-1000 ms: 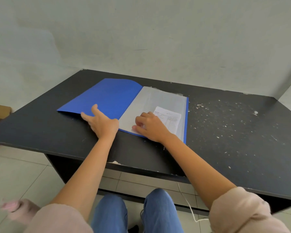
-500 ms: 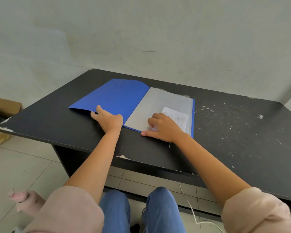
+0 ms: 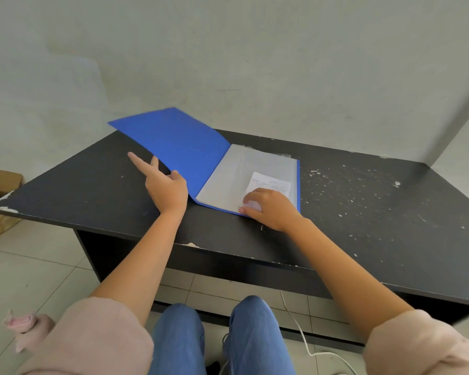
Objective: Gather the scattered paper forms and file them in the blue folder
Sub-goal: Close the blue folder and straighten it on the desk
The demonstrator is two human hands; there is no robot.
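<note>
Propping up the floppy left cover of the blue card folder [image 3: 179, 147] on the black worktop [image 3: 363, 212], my left hand [image 3: 165, 188] has straight fingers under its near edge; my right hand [image 3: 271, 209] pins, with bent fingertips, the white paper form [image 3: 271, 182] inside, likely light and slippery.

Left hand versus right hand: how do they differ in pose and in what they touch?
The left hand points straight fingers beside the raised blue cover, thumb at its edge; the right hand has bent fingers. The left hand is at the lifted half; the right hand rests on the paper form on the flat gray page. Both are bare and palm-down.
</note>
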